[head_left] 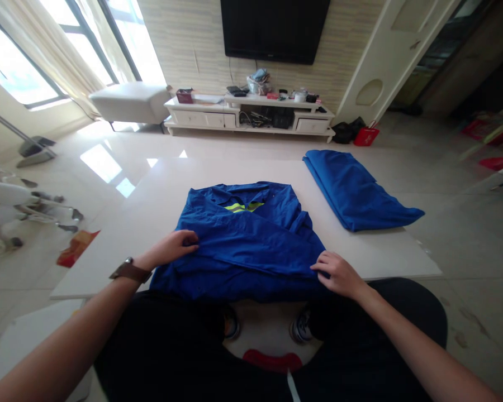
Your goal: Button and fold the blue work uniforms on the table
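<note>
A blue work jacket [251, 245] lies on the white table in front of me, its collar pointing away and a sleeve laid across its front. Yellow-green reflective strips show inside the neck opening. With curled fingers my left hand [180, 245] grips the cloth at the jacket's left side. On the right edge, my right hand [335, 272] pinches the cloth between thumb and fingers. The lower part of the jacket hangs toward my lap. Another blue garment [356, 190], folded, rests at the table's right side.
The white table [126, 240] reaches out under both garments. Beyond it stand a low TV cabinet [201, 118] with small items and a grey bench [129, 103]. A white wheeled chair [8, 195] is at the left. A red bag [366, 135] sits on the floor.
</note>
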Demonstrator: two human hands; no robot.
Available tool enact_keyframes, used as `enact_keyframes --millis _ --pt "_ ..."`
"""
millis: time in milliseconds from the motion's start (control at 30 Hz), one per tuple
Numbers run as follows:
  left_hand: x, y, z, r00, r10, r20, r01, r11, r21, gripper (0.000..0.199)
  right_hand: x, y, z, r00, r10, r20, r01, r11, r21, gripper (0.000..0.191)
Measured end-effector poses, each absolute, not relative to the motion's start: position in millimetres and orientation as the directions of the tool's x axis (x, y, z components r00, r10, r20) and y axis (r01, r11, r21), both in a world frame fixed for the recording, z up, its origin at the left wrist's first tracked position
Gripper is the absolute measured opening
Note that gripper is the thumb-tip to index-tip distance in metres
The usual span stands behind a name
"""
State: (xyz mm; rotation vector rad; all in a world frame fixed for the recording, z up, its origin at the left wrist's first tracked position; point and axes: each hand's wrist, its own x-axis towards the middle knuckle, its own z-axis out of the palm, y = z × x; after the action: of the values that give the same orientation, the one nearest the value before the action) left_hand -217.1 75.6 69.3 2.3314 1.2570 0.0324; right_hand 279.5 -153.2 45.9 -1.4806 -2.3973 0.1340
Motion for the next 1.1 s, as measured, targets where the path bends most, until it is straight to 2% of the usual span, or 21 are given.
enact_keyframes --millis 100,167,200,267,333,400,533,667,800,900,967,1033,1100 --pt "-232.9 82.5 67.1 0.367 0.928 -0.06 0.897 -0.337 0.286 0.058 280.8 -164.7 39.2 -0.322 0.932 0.166 0.889 0.358 -0.286 0.037" --pt "-237.0 76.3 64.5 0.431 0.902 0.034 0.879 -0.428 0.21 0.067 278.6 -164.6 38.9 -0.311 0.934 0.178 0.891 0.352 -0.287 0.05" --pt "-236.5 70.6 61.2 0.514 0.857 0.024 0.839 -0.509 0.194 0.068 276.4 -162.5 37.7 -0.319 0.933 0.167 0.893 0.355 -0.278 0.055" --pt "-232.0 58.2 49.5 0.648 0.754 -0.11 0.757 -0.622 0.201 0.065 270.8 -154.9 31.2 -0.329 0.939 0.098 0.905 0.344 -0.252 0.059" --pt "-225.8 50.3 33.4 0.657 0.704 -0.269 0.754 -0.626 0.199 0.064 265.7 -144.6 20.2 -0.303 0.953 0.021 0.928 0.3 -0.222 0.057" --pt "-221.3 51.4 17.7 0.622 0.705 -0.342 0.779 -0.602 0.175 0.065 263.7 -134.1 9.1 -0.276 0.961 -0.024 0.944 0.267 -0.192 0.055" --pt "-218.3 78.7 1.7 0.626 0.706 -0.331 0.775 -0.61 0.166 0.066 271.1 -112.6 -0.8 -0.279 0.959 -0.055 0.951 0.268 -0.155 0.054" --pt "-210.6 126.6 5.2 0.631 0.714 -0.303 0.775 -0.602 0.193 0.064 283.8 -72.2 1.3 -0.276 0.959 -0.064 0.954 0.265 -0.143 0.053" --pt "-182.4 182.0 19.4 0.633 0.738 -0.233 0.774 -0.604 0.189 0.062 291.5 0.1 4.2 -0.249 0.966 -0.074 0.965 0.241 -0.104 0.053" --pt "-144.8 202.1 41.0 0.561 0.823 -0.089 0.828 -0.553 0.095 0.058 285.7 52.0 15.3 -0.185 0.982 -0.032 0.982 0.184 -0.034 0.052" --pt "-119.2 189.7 61.0 0.553 0.833 0.024 0.829 -0.553 0.085 0.059 277.1 67.3 28.3 -0.149 0.988 0.041 0.989 0.149 -0.013 0.05" --pt "-102.5 151.5 79.2 0.541 0.834 0.112 0.821 -0.552 0.146 0.056 270.6 59.0 40.8 -0.179 0.975 0.13 0.98 0.188 -0.061 0.048" --pt "-101.1 91.4 87.9 0.587 0.806 0.076 0.775 -0.587 0.234 0.049 272.5 27.9 46.9 -0.259 0.949 0.179 0.951 0.283 -0.127 0.047"
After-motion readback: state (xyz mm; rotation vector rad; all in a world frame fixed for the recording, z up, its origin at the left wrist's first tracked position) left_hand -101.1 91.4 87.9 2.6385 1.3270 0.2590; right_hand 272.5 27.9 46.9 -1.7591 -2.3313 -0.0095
